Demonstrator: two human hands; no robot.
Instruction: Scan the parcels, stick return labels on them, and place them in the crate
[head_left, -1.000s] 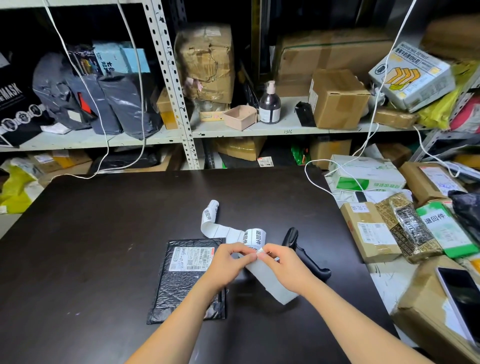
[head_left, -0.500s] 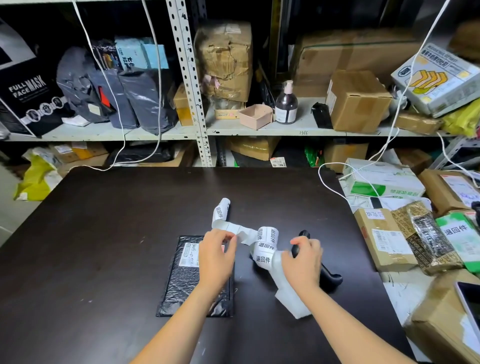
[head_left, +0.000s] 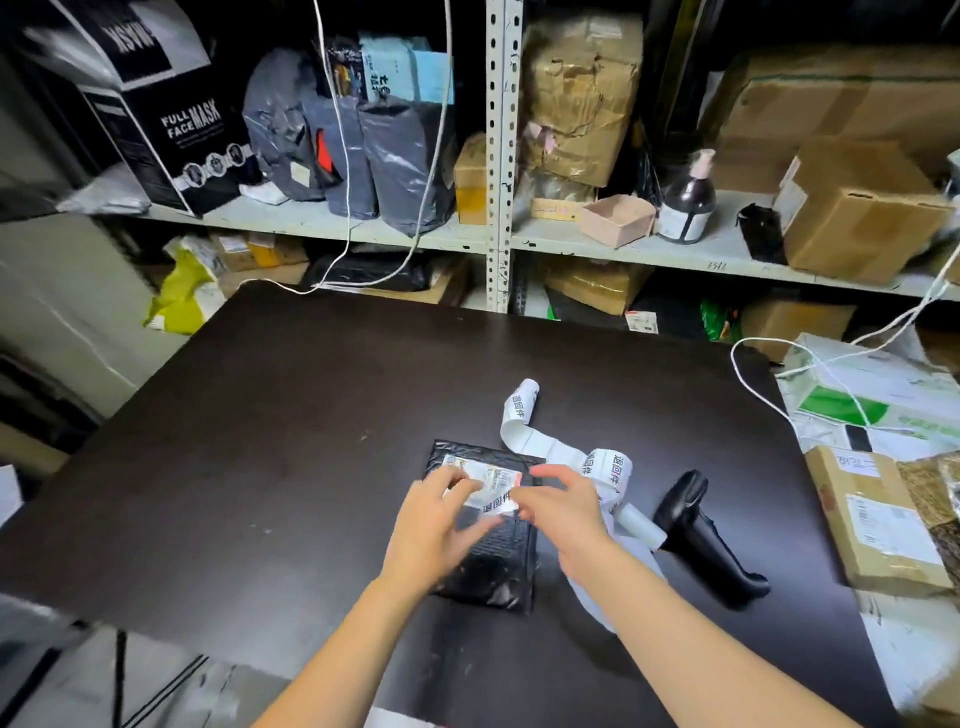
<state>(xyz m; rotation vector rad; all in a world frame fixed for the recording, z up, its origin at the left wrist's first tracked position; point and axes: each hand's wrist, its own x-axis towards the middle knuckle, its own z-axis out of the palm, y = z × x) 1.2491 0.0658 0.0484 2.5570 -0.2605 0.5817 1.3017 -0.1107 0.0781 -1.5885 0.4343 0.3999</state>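
Black and padded, the parcel (head_left: 504, 566) lies flat on the dark table (head_left: 260, 467), toward its front edge, with a white shipping slip (head_left: 493, 473) on its upper face. Both hands are over the parcel's upper half, with a return label (head_left: 496, 505) printed in black characters between them. The left hand (head_left: 434, 525) has its fingers curled over the label's left side and its thumb below, seemingly pinching it. The right hand (head_left: 569, 512) reaches in with fingers stretched and slightly spread, their tips at the label's right edge; motion blur hides whether they pinch it or only touch it. Behind the right hand the label strip (head_left: 610, 467) curls across the table beside the parcel. A black handheld scanner (head_left: 701, 535) lies on the table right of the hands, apart from them. Cardboard boxes (head_left: 878, 525) sit off the table's right edge, and shelves (head_left: 597, 249) of packages stand behind.
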